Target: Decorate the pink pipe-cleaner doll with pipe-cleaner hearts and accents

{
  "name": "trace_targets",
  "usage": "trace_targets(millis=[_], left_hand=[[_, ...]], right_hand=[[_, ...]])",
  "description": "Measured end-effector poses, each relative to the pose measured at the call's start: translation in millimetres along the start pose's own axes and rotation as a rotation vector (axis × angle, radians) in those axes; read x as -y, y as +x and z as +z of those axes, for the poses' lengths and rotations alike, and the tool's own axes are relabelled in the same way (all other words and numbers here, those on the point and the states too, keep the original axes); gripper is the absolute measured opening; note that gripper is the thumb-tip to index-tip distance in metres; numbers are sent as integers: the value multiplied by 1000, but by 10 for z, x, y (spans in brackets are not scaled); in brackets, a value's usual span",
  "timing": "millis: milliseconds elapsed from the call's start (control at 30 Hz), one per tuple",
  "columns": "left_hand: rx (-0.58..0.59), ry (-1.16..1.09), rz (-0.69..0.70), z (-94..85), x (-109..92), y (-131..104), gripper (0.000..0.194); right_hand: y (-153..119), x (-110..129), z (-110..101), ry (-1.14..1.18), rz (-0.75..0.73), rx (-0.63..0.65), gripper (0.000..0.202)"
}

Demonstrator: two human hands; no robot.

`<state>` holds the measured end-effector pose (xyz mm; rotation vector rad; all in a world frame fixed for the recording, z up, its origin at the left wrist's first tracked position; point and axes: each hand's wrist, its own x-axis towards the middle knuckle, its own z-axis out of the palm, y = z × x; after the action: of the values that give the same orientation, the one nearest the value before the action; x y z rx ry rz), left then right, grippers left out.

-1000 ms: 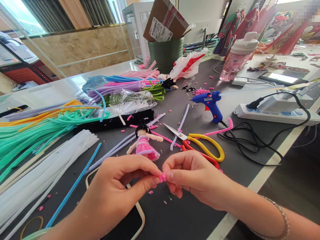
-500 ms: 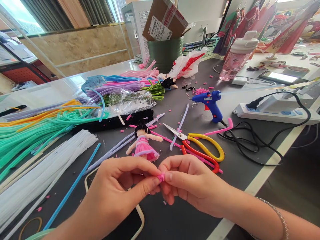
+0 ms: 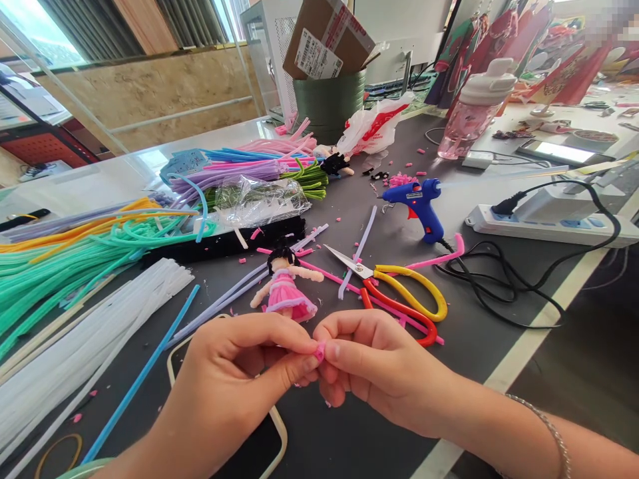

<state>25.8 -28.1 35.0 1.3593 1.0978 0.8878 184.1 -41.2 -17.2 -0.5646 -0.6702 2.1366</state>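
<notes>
Your left hand and right hand pinch a small pink piece between them over the table, fingertips only, probably because it's so tiny, doll and scissors just beyond.

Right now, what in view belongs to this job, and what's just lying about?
Job:
pink piece, pinched between left hand and right hand
likely scissors, glue gun, pink-dressed doll

Probably just lying about:
pink bottle
cardboard box
red-and-white bag

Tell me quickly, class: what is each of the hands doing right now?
Left hand: closed, pinching a small pink piece between thumb and index finger.
Right hand: closed, pinching the same piece from the other side.
</notes>
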Motion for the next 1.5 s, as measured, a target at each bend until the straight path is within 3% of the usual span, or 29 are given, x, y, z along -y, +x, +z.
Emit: trace_targets(millis=[300, 467, 633, 867, 1033, 1233, 1367, 1433, 1500], left_hand=[[-7, 77, 130, -29, 192, -51, 25], [-28, 118, 186, -15, 196, -65, 28], [-32, 105, 145, 20, 126, -81, 27], [-131, -41, 34, 76, 93, -48, 22], [-85, -150, 41, 109, 109, -49, 16], [-167, -156, -6, 159, 107, -61, 9], [-206, -150, -51, 128, 134, -81, 4], [-228, -136, -69, 95, 154, -88, 1], [-242, -125, -77, 66, 165, -84, 2]], right_hand=[[-12, 2, 0, -30, -14, -20, 35], [8, -15, -9, -37, -52, -5, 34], [3, -16, -7, -74, -73, -22, 35], [0, -10, 49, -50, -157, -135, 30], [11, -16, 101, -18, -206, -206, 31], [24, -32, 145, -87, -240, -237, 29], [-2, 31, 101, -301, -229, -251, 24], [-49, 163, 33, -602, -239, -299, 20], [-121, 360, -73, -1058, -306, -403, 14]])
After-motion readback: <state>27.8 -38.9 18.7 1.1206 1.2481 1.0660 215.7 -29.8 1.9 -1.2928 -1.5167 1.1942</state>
